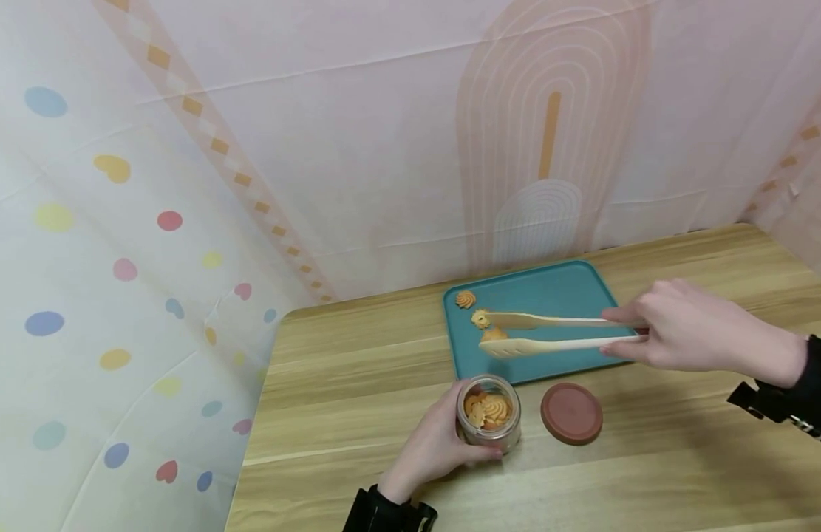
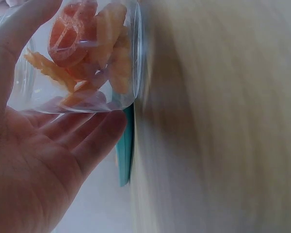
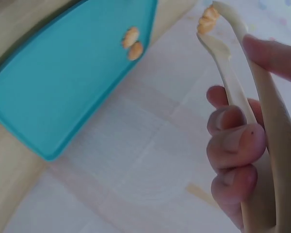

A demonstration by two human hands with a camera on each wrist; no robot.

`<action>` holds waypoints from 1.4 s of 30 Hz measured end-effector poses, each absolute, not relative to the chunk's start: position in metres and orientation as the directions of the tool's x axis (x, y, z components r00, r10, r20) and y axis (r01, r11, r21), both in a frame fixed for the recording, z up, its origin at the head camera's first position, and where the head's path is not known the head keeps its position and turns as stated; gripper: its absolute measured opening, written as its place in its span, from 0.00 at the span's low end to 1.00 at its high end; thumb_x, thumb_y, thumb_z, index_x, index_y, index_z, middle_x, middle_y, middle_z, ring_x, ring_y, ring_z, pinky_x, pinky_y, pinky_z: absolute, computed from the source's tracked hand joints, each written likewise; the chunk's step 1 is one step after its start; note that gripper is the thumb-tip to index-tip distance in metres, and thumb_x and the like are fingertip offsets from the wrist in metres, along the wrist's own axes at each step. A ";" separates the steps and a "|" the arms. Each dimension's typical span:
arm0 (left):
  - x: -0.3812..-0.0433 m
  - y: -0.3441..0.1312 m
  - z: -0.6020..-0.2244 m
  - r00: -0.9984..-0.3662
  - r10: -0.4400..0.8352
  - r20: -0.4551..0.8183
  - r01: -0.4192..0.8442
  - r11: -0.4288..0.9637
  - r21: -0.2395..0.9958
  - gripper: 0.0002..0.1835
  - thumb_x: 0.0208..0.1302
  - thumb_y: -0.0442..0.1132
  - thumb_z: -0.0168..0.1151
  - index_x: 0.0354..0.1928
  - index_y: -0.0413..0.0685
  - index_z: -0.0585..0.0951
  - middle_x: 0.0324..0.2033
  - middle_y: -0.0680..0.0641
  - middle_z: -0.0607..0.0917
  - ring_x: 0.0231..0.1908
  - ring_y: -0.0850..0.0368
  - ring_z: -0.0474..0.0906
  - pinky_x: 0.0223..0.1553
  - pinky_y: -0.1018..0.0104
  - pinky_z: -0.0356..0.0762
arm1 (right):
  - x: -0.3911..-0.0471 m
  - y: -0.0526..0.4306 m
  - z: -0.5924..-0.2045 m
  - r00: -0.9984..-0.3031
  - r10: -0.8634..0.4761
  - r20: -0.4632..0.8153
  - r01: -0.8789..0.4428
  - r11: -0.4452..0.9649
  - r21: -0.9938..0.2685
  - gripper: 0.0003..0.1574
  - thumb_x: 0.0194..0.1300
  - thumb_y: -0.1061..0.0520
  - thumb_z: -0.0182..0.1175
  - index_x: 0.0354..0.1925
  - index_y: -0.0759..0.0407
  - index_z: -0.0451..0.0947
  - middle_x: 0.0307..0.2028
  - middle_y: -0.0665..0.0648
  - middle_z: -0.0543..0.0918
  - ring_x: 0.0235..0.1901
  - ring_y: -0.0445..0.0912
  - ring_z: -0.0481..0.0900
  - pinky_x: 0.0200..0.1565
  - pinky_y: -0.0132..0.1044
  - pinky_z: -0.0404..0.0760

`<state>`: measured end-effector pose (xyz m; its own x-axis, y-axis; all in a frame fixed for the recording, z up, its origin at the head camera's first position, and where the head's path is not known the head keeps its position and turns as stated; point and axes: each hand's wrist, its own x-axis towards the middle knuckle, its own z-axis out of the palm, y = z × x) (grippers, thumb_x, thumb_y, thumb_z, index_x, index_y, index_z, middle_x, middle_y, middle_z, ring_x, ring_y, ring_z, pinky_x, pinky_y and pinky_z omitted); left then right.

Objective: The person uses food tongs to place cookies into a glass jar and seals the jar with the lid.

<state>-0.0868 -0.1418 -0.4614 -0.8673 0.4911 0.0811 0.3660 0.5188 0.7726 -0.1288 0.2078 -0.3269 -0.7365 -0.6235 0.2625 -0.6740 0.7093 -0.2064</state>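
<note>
My left hand (image 1: pixel 435 441) holds a clear glass jar (image 1: pixel 510 437) round its side, fingers behind and thumb in front. Piped cookies (image 1: pixel 491 410) lie inside the jar, whose mouth is uncovered. In the left wrist view the jar (image 2: pixel 133 58) shows cookies (image 2: pixel 72 36) through its glass. My right hand (image 1: pixel 699 325) grips a pair of pale tongs (image 1: pixel 556 343) over the blue-green tray (image 1: pixel 550 288). Between the tong tips sits one cookie (image 3: pixel 208 20), seen best in the right wrist view. Two more cookies, one swirled (image 1: pixel 465 298) and one ring-like (image 1: pixel 479 318), are on the tray's left end.
A round reddish-brown lid (image 1: pixel 572 414) lies on the wooden table (image 1: pixel 343 414), right of the jar and in front of the tray. Behind the table hangs a patterned cloth (image 1: pixel 383 148). The table's left edge runs down beside the dotted cloth.
</note>
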 end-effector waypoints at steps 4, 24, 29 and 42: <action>-0.087 -0.142 -0.461 -0.867 0.492 0.080 0.369 0.527 0.765 0.50 0.41 0.56 0.77 0.68 0.65 0.63 0.58 0.61 0.73 0.57 0.65 0.69 0.59 0.61 0.68 | -0.121 0.204 -0.322 -0.651 -0.685 0.327 -0.751 0.645 -0.144 0.17 0.55 0.37 0.67 0.36 0.45 0.86 0.16 0.29 0.60 0.15 0.25 0.55 0.16 0.24 0.56; -0.086 -0.142 -0.460 -0.875 0.482 0.051 0.342 0.538 0.770 0.51 0.41 0.55 0.78 0.69 0.64 0.62 0.55 0.62 0.73 0.55 0.65 0.71 0.58 0.61 0.69 | -0.104 0.194 -0.319 -0.528 -0.785 0.324 -0.845 0.525 -0.104 0.14 0.54 0.41 0.69 0.37 0.45 0.83 0.17 0.32 0.55 0.16 0.24 0.52 0.16 0.21 0.55; -0.086 -0.142 -0.459 -0.876 0.479 0.049 0.341 0.545 0.766 0.51 0.40 0.56 0.77 0.69 0.63 0.62 0.56 0.62 0.73 0.55 0.65 0.71 0.58 0.62 0.68 | -0.104 0.193 -0.320 -0.508 -0.795 0.330 -0.855 0.512 -0.084 0.11 0.52 0.42 0.70 0.32 0.40 0.78 0.16 0.32 0.55 0.15 0.24 0.52 0.15 0.21 0.53; -0.087 -0.143 -0.461 -0.861 0.501 0.084 0.369 0.503 0.781 0.50 0.41 0.53 0.78 0.69 0.70 0.62 0.58 0.63 0.72 0.58 0.65 0.69 0.59 0.59 0.68 | -0.107 0.194 -0.317 -0.565 -0.752 0.341 -0.815 0.572 -0.089 0.23 0.54 0.38 0.68 0.43 0.50 0.86 0.16 0.31 0.56 0.15 0.25 0.52 0.17 0.23 0.56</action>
